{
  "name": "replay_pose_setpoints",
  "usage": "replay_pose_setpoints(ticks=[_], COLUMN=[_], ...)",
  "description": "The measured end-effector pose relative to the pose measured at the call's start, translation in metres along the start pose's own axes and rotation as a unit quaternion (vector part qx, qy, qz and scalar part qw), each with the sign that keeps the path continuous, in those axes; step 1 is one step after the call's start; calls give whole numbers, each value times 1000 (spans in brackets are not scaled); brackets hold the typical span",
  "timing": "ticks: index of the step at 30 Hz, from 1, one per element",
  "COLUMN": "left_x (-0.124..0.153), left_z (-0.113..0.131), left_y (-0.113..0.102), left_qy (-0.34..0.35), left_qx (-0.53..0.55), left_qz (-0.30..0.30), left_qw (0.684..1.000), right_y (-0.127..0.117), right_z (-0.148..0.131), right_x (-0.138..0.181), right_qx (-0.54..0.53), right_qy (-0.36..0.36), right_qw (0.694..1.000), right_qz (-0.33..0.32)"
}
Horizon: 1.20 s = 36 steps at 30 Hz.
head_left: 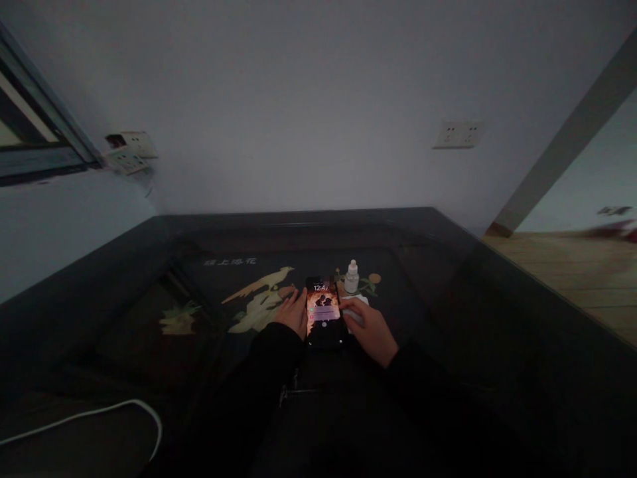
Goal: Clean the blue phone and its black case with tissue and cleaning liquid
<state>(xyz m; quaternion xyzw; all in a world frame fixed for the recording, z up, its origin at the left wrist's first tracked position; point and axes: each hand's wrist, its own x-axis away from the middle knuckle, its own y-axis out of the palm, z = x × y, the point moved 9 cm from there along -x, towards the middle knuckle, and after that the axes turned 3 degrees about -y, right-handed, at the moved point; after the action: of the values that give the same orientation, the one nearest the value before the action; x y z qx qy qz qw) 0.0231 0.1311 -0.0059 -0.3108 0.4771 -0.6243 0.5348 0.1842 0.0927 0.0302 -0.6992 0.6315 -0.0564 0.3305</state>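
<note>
A smartphone (324, 309) lies face up on the dark glossy tabletop, its screen lit with a clock and a picture. My left hand (293, 312) rests along its left edge, fingers stretched out and lying low against the table. On the opposite side, my right hand (369, 330) touches the phone's right edge with bent fingers, the thumb and forefinger apart. Partly hidden beneath that hand is something white (362, 300), perhaps a tissue. Just behind it stands a small bottle (351, 279) with a white dropper-style cap, upright.
The black tabletop (428, 265) carries a printed bird (263, 284) and flowers. A white cable (89, 413) curves across the lower left. Wall sockets (458, 135) sit beyond the table, more (130, 153) by the window at left. Wooden floor (572, 269) shows at right.
</note>
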Motion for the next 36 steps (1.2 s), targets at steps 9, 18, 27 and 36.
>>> replay_pose_setpoints(ticks=[9, 18, 27, 36], left_x=[1, 6, -3, -3], left_z=[2, 7, -4, -16], left_y=[2, -5, 1, -2], left_qy=[1, -1, -1, -7], left_qx=[-7, -8, -6, 5], left_qz=[-12, 26, 54, 65], left_qw=[1000, 1000, 999, 998], right_y=[-1, -1, -1, -1], right_z=[-2, -5, -5, -6], right_x=[0, 0, -1, 0], right_qx=[3, 16, 34, 43], right_qy=[8, 4, -14, -27], right_qw=[1000, 1000, 999, 999], right_qz=[6, 8, 17, 16])
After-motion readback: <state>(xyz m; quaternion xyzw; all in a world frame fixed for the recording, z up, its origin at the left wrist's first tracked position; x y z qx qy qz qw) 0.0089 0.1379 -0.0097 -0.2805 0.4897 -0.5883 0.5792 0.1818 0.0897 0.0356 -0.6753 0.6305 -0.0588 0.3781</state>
